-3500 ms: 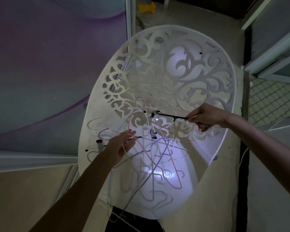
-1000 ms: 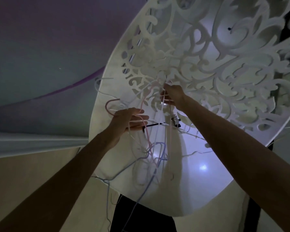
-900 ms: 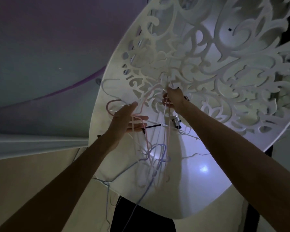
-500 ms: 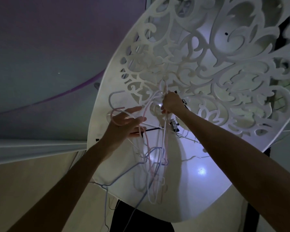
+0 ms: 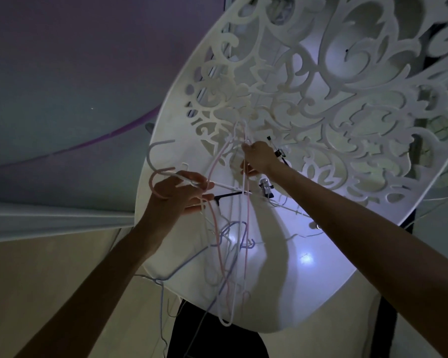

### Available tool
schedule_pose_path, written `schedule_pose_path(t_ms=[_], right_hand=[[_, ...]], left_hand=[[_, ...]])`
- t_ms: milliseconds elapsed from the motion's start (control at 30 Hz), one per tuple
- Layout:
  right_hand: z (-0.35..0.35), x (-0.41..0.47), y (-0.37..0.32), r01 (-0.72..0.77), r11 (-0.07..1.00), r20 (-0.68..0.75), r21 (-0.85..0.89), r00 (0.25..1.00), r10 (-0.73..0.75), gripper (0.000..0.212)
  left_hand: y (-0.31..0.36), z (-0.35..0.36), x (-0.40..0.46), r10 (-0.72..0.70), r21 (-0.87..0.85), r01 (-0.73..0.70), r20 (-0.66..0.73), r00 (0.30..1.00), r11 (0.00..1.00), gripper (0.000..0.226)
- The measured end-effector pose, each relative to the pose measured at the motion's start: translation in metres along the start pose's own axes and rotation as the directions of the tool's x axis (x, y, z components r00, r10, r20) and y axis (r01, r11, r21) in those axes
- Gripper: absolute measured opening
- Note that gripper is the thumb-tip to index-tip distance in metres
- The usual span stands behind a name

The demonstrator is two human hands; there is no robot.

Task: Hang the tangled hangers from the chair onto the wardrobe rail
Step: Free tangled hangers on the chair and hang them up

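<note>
**A:** Start at the grip. Right hand (image 5: 259,157), what does it have?

**B:** Fingers curled tight, pinching the top of a white hanger (image 5: 243,228) up against the base of the chair's carved back. That hanger hangs down from the pinch in a long narrow loop, with a pink hanger (image 5: 214,223) running alongside it.

**A:** And the left hand (image 5: 177,197)?

**B:** Lower and to the left, fingers bent round thin rods of the tangle. A pink hook (image 5: 154,183) curls out past its knuckles, and a paler hook (image 5: 153,153) stands just above that. A black clip hanger (image 5: 229,195) pokes out from between its fingers, its bar running right towards a metal clip (image 5: 265,186) just under the right wrist.

**A:** So both hands are closed on hangers. Where's the rest of the bundle?

**B:** On the white chair (image 5: 347,267), all knotted together over the seat. A lilac hanger (image 5: 233,228) loops through the middle, and thin wire hangers (image 5: 161,282) trail off the seat's front-left edge. Another black bar shows behind the right hand, but I can't tell what it belongs to.

**A:** Surroundings?

**B:** Dim room, bright light spot on the glossy seat, scrollwork cut-outs filling the backrest. A wall (image 5: 62,73) in grey and purple sits to the left.
</note>
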State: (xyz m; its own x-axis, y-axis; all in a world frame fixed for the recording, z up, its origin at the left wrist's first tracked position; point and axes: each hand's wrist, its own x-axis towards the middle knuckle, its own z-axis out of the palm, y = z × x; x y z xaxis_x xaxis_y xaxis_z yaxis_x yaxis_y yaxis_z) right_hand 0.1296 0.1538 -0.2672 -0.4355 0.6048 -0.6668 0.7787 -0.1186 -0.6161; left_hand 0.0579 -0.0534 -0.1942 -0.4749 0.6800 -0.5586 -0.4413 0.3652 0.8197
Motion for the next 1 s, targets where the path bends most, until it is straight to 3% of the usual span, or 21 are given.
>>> schedule_pose_path(t_ms=[100, 200, 367, 600, 667, 700, 733, 800, 867, 933, 1000], right_hand=[[-0.014, -0.021, -0.003, -0.067, 0.987, 0.12, 0.147, 0.991, 0.05, 0.033], [-0.028, -0.046, -0.007, -0.098, 0.98, 0.172, 0.176, 0.983, 0.068, 0.045], [-0.019, -0.086, -0.003, -0.079, 0.963, 0.002, 0.259, 0.997, 0.081, 0.048], [0.023, -0.108, 0.03, -0.08, 0.882, -0.063, 0.464, 0.99, 0.123, 0.067], [0.029, -0.103, 0.05, -0.044, 0.951, -0.103, 0.307, 0.992, 0.079, 0.056], [0.032, -0.101, 0.062, -0.018, 0.996, -0.068, 0.086, 0.997, 0.024, 0.047], [0.033, -0.1, 0.073, 0.0, 0.991, 0.014, -0.137, 1.0, 0.002, 0.042], [0.039, -0.101, 0.092, 0.02, 0.925, 0.14, -0.38, 0.989, 0.036, 0.045], [0.042, -0.104, 0.099, 0.07, 0.886, 0.165, -0.458, 0.986, 0.008, 0.048], [0.043, -0.108, 0.101, 0.07, 0.91, 0.172, -0.409, 0.985, 0.001, 0.02], [0.043, -0.112, 0.098, 0.039, 0.945, 0.198, -0.324, 0.98, 0.027, 0.034]], left_hand=[[0.009, 0.002, -0.005, -0.049, -0.01, 0.049, 0.007, 0.999, 0.999, 0.018], [0.031, 0.007, -0.02, -0.068, -0.003, 0.068, 0.022, 0.997, 0.998, 0.016], [0.073, 0.008, -0.046, -0.116, 0.022, 0.115, 0.076, 0.99, 0.993, 0.013], [0.079, -0.007, -0.051, -0.126, 0.203, 0.116, 0.034, 0.991, 0.972, 0.023], [0.073, -0.02, -0.054, -0.075, 0.236, 0.076, -0.013, 0.997, 0.969, 0.023], [0.069, -0.028, -0.055, -0.055, 0.244, 0.062, -0.032, 0.998, 0.968, 0.023], [0.066, -0.034, -0.056, -0.038, 0.244, 0.048, -0.046, 0.998, 0.969, 0.023], [0.059, -0.045, -0.058, -0.028, 0.233, 0.04, -0.056, 0.998, 0.972, 0.019], [0.056, -0.051, -0.056, -0.041, 0.213, 0.052, -0.056, 0.998, 0.976, 0.019], [0.053, -0.053, -0.055, -0.069, 0.176, 0.08, -0.067, 0.995, 0.981, 0.023], [0.053, -0.056, -0.056, -0.078, 0.153, 0.09, -0.081, 0.994, 0.984, 0.023]])
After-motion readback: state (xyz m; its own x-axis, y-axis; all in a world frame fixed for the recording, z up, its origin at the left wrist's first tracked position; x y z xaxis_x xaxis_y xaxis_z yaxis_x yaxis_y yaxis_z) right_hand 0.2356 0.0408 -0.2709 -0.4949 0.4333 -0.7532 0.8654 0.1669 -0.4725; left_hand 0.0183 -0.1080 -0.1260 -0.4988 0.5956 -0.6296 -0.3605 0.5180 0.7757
